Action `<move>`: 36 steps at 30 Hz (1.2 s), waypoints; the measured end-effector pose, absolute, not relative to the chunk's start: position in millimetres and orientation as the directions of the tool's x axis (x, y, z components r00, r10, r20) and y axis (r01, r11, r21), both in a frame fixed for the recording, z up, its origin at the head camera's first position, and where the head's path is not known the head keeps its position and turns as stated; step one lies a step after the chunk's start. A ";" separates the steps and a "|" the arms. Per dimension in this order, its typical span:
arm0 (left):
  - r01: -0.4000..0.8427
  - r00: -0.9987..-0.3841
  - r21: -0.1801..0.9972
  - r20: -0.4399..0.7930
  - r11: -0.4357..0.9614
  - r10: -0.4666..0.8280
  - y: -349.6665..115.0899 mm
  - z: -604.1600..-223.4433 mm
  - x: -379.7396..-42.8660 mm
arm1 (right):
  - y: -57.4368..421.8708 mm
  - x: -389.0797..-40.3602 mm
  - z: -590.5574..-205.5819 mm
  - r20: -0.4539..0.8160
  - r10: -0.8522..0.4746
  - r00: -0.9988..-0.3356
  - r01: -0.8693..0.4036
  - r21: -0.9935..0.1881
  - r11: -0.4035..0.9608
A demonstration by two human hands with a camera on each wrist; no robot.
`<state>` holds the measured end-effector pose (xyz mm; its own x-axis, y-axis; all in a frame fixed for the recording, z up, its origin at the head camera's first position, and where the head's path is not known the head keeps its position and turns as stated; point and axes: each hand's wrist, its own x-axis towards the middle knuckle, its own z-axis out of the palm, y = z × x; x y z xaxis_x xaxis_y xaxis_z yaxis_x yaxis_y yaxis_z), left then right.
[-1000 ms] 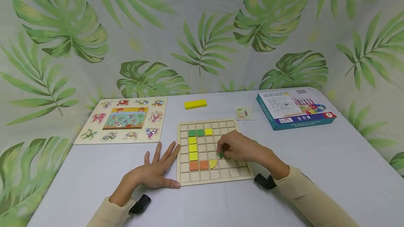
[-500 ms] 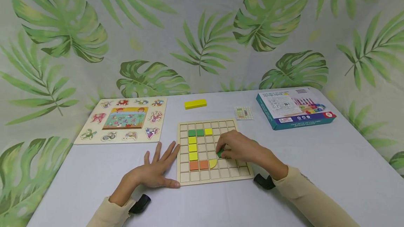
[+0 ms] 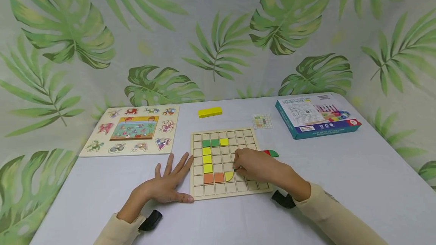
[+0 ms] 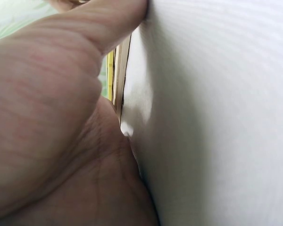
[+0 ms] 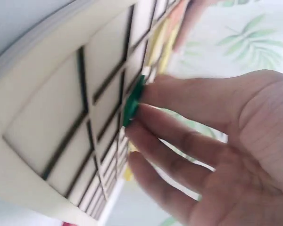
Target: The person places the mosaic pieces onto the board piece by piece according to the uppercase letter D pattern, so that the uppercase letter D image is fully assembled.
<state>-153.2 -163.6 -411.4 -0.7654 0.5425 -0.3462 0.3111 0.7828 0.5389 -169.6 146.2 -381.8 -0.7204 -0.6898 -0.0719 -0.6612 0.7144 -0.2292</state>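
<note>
A wooden grid board (image 3: 199,191) lies on the table in front of me. Along its left part sit green tiles (image 3: 210,143), yellow tiles (image 3: 207,159), orange tiles (image 3: 213,178) and a yellow quarter-round tile (image 3: 228,176). My right hand (image 3: 257,163) is over the board, thumb and fingertips pinching a green tile (image 5: 133,101) right at a grid cell, beside the yellow quarter-round. The fingers mostly hide that tile in the head view. My left hand (image 3: 167,188) rests flat with spread fingers, its fingertips and thumb at the board's left edge.
Just beyond my right hand lie a red piece (image 3: 267,152) and a green rounded piece (image 3: 273,153). Behind the board are a yellow block (image 3: 209,112) and a small pattern card (image 3: 262,121). A sea-animal puzzle (image 3: 102,144) lies left, a teal box (image 3: 318,118) back right.
My right hand has come down lower and closer to the board with the green tile, which was tilted up before. More of the red and green pieces behind it shows. The left hand stays put.
</note>
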 end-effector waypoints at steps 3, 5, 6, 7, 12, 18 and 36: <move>0.310 -0.764 0.539 -0.349 0.783 0.542 -163.9 -412.2 -153.5 | 148.5 -160.5 -375.4 -0.122 -0.700 -0.703 -0.686 -0.142 0.714; 0.312 -0.764 0.536 -0.349 0.784 0.543 -163.9 -412.4 -153.7 | 150.0 -155.6 -371.6 -0.149 -0.706 -0.692 -0.700 -0.097 0.707; 0.314 -0.763 0.536 -0.349 0.784 0.544 -163.7 -412.3 -153.7 | 151.1 -153.8 -369.7 -0.161 -0.705 -0.690 -0.702 -0.085 0.707; 0.314 -0.763 0.536 -0.349 0.783 0.545 -163.7 -412.7 -153.8 | 152.1 -152.8 -368.6 -0.172 -0.703 -0.690 -0.702 -0.076 0.708; 0.320 -0.762 0.535 -0.345 0.782 0.548 -163.8 -413.5 -154.1 | 155.4 -152.2 -364.6 -0.218 -0.665 -0.715 -0.656 -0.120 0.745; 0.323 -0.759 0.538 -0.344 0.779 0.553 -164.4 -413.6 -154.8 | 156.0 -151.9 -365.6 -0.224 -0.667 -0.711 -0.664 -0.097 0.741; 0.313 -0.755 0.541 -0.358 0.781 0.550 -163.0 -410.8 -153.6 | 162.4 -159.2 -366.3 -0.285 -0.663 -0.692 -0.617 -0.243 0.748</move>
